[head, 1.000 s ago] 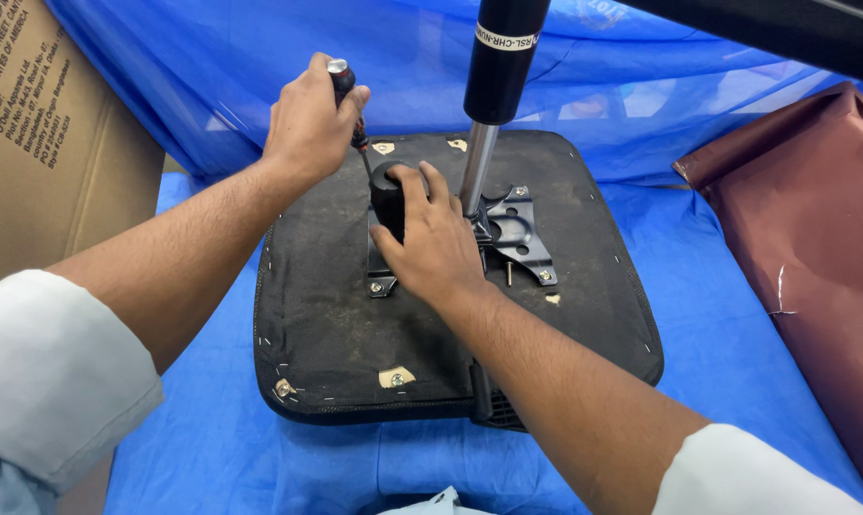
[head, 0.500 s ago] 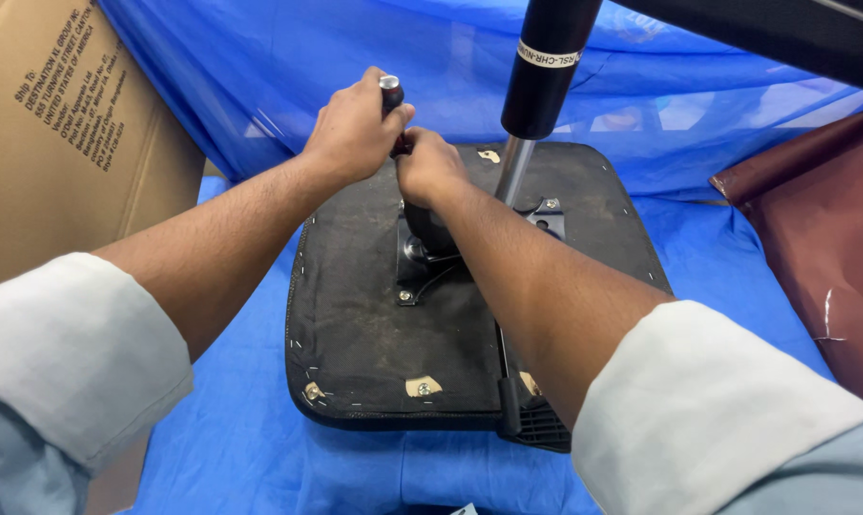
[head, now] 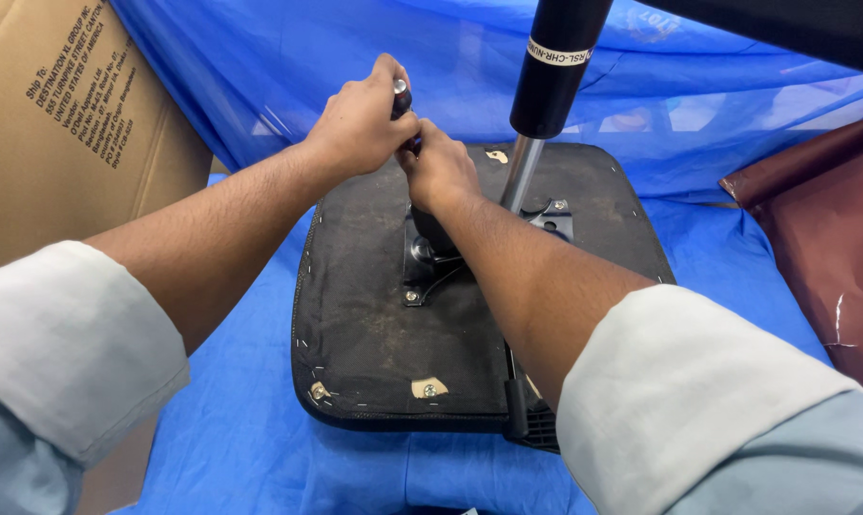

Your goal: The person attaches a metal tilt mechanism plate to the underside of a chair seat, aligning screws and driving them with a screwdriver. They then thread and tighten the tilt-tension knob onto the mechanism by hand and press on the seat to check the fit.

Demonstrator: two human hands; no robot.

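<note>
The left hand (head: 360, 124) is closed in a fist around a dark tool handle (head: 402, 95) with a metal cap at its top, held upright. The right hand (head: 439, 170) is pressed against the left and curled about the same handle lower down. Directly beneath both hands lies an upturned black seat base (head: 355, 315) with a metal mounting plate (head: 424, 272). A gas-lift cylinder (head: 553, 67) rises just right of the right hand. A blue sheet (head: 231, 429) lies beneath; a cardboard box (head: 59, 124) stands left of the left hand.
</note>
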